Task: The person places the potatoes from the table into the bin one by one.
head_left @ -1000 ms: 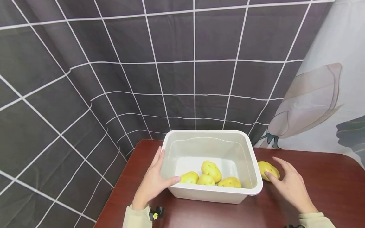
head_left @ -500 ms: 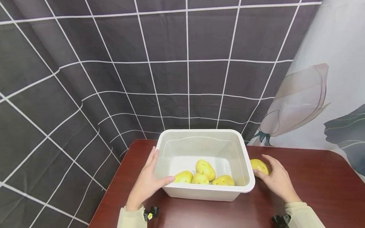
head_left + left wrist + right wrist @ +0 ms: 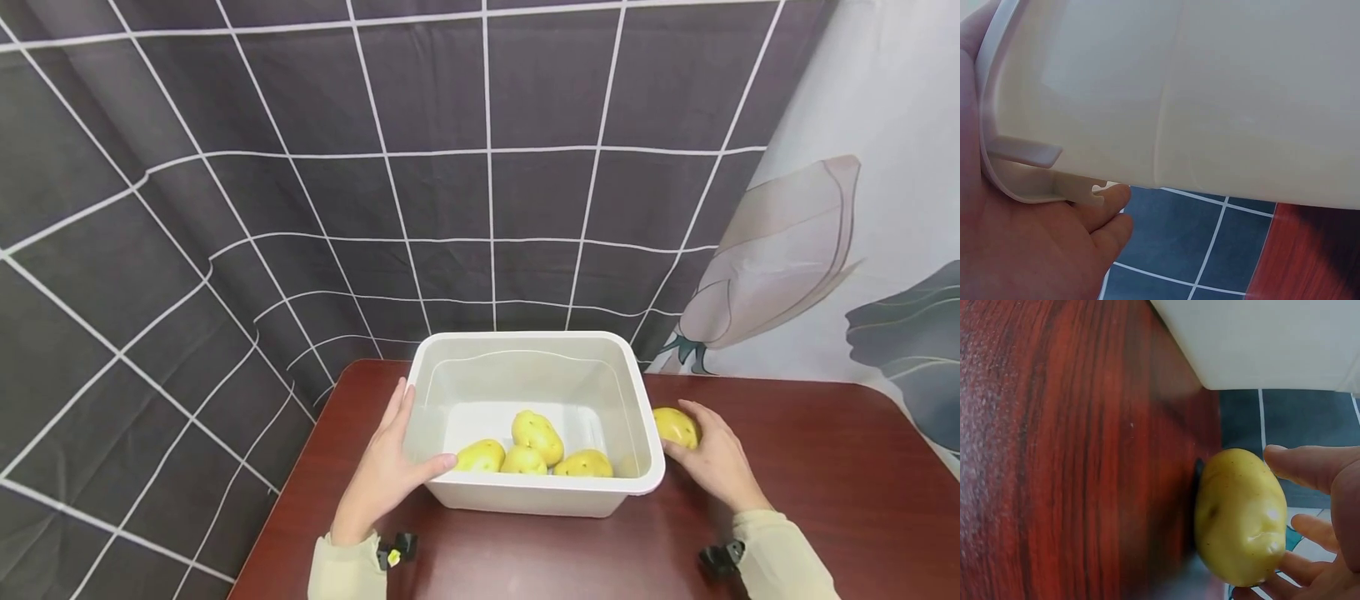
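Note:
A whitish plastic tub stands on the table with several yellow potatoes lying in it. My left hand grips the tub at its near left corner, thumb over the front rim and fingers along the left side. In the left wrist view, fingertips show beneath the tub's rim. Just right of the tub, another potato lies on the table. My right hand holds this potato, its thumb on one side and the fingers round the far side, partly hidden in the right wrist view.
The red-brown wooden table extends to the right. A dark curtain with white grid lines hangs close behind the tub and along the left. A pale curtain with a flower print hangs at the right. Cameras sit on both wrists.
My right hand has moved in towards the tub and closed round the loose potato. The left hand keeps its place on the tub. The head view has shifted slightly to the right.

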The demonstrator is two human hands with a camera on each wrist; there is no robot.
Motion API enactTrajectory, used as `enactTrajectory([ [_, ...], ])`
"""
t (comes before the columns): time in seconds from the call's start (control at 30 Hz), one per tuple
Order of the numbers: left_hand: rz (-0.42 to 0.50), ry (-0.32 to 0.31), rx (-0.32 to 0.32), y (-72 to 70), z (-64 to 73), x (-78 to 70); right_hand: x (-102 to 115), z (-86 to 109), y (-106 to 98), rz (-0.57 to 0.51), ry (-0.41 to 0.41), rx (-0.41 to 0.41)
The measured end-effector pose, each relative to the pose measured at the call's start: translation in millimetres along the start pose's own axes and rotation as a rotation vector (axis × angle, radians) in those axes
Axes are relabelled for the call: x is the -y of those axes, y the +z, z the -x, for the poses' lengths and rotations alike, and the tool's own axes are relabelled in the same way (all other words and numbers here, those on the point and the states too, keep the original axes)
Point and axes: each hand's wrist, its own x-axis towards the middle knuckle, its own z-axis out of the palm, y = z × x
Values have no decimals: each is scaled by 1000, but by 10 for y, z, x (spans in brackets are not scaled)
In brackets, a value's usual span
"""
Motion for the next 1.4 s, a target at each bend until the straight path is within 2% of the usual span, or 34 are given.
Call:
enactTrajectory([
  [0.4, 27, -14, -6, -5, -5, -1, -49, -33, 13, -13, 89, 108],
  [0.67, 19, 0, -13, 0, -4, 7, -86, -29, 5, -13, 101, 98],
  [1.03, 24, -10, -9, -17, 15, 3, -73, -45, 46, -24, 186, 108],
  [1.4, 29, -19, 2, -1, 3, -6, -67, 9, 73, -23, 229, 105],
])
